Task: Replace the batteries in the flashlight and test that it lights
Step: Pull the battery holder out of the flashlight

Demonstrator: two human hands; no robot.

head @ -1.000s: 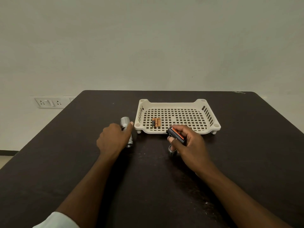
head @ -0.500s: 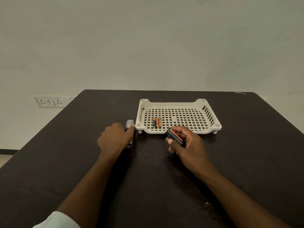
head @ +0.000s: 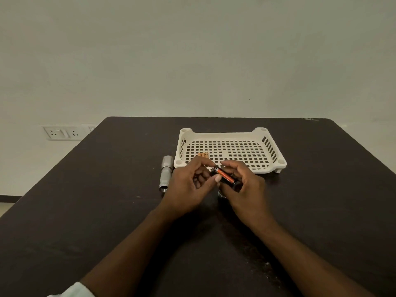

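left hand (head: 188,185) off flashlight (head: 166,173), now at battery holder (head: 225,177)

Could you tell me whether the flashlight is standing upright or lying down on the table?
Lying down. The flashlight rests on its side on the table, beside the tray.

A dark table (head: 85,211) stands against a plain pale wall (head: 192,50). A white socket panel (head: 62,132) sits on the wall beside the table's far left corner.
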